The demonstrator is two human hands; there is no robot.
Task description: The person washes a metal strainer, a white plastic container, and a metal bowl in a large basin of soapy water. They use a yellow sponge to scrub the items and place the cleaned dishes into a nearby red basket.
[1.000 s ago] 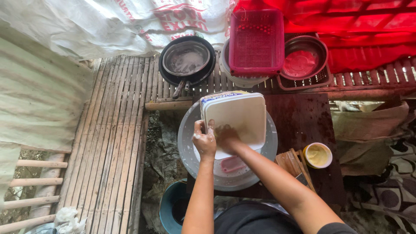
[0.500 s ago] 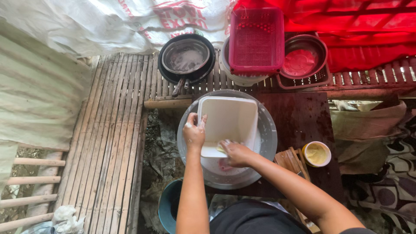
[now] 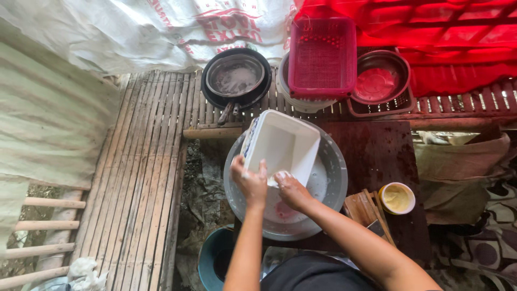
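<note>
Head view: washing under way over a grey basin [image 3: 328, 156] on a dark board. Left hand [image 3: 250, 180] clamped on the near-left edge of a white tub [image 3: 283, 145], holding it tilted, open side up, above the basin. Right hand [image 3: 291, 189] closed around something pale and sudsy at the tub's near rim, probably a sponge; too hidden to say for sure. Foam on both hands and on the tub's lower edge, so scrubbing judged to be in progress, rinsing not yet done. Milky water and a pinkish patch in the basin bottom.

Beyond the basin, on the bamboo slats [image 3: 140, 178]: a black pan [image 3: 236, 78] holding a metal bowl with soapy water, seemingly unwashed or soaking. Beside it a red basket [image 3: 322, 56] sitting on a white bucket, holding nothing visible. Further right a metal bowl [image 3: 381, 81] with a red lid inside. Right of the basin, a small yellow cup [image 3: 397, 198] of paste, likely soap. Judged: tub mid-scrub, pan and bowls left to do.
</note>
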